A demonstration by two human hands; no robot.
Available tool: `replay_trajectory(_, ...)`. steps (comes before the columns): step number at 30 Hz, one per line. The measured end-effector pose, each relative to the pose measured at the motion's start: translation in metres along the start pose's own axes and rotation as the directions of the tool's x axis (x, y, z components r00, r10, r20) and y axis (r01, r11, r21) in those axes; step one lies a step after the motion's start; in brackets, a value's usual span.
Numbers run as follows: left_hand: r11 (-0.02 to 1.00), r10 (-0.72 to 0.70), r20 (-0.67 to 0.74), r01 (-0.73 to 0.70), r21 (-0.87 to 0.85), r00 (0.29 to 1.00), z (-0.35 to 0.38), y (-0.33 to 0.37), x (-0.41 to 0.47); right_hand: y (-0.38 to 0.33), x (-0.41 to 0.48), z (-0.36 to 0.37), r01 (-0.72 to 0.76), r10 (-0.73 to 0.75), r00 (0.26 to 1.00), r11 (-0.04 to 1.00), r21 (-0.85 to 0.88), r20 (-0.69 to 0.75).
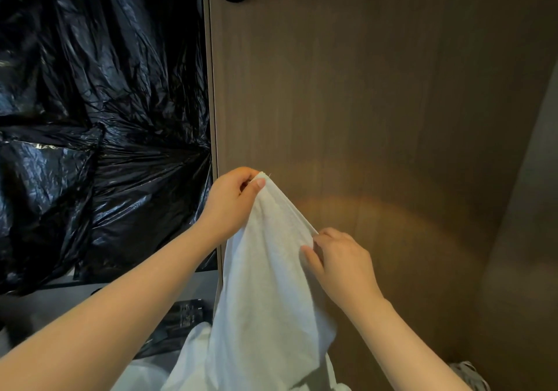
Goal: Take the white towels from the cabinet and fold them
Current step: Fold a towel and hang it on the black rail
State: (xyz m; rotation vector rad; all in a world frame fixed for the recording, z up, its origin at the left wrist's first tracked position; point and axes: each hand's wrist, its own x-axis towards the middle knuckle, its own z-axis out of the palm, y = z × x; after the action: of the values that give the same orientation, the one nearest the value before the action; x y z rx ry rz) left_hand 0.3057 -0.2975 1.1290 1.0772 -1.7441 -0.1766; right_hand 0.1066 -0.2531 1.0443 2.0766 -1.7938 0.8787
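Head view: my left grip (232, 200) pinches the corner of the towel (265, 300), which looks soft and limp; my right grip (341, 262) pinches its edge just below.

Two arms seen, both uncovered. Left hand (232, 203) and left forearm (120, 306) shown bare right to near-left frame edge. Right hand (344, 264) and right forearm (416, 345) shown bare to near-right edge. Thumbnail (260, 183) on left hand seen short, plain, rounded.
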Motion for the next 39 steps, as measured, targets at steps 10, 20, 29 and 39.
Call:
replay_trajectory(10, 1.000, 0.024, -0.032, -0.024, -0.002, 0.999, -0.004, -0.005, -0.006, 0.018, -0.003, 0.002, -0.097, 0.095, 0.995, 0.985, -0.141, -0.025)
replay_trajectory(20, 0.996, -0.057, -0.034, 0.059, 0.073, 0.998, 0.004, -0.034, -0.003, 0.050, -0.016, -0.001, 0.130, -0.089, 0.984, 0.950, -0.285, 0.152)
replay_trajectory(29, 0.982, -0.142, -0.015, 0.142, 0.125, 0.990, 0.026, -0.062, -0.009, 0.076, -0.031, -0.004, 0.113, -0.188, 0.910, 0.970, 0.215, 0.370)
replay_trajectory(39, 0.963, -0.203, 0.102, 0.179, 0.203, 0.974, 0.036, -0.098, -0.070, 0.071, -0.095, 0.062, -0.166, -0.182, 0.812, 0.839, 0.518, 0.555)
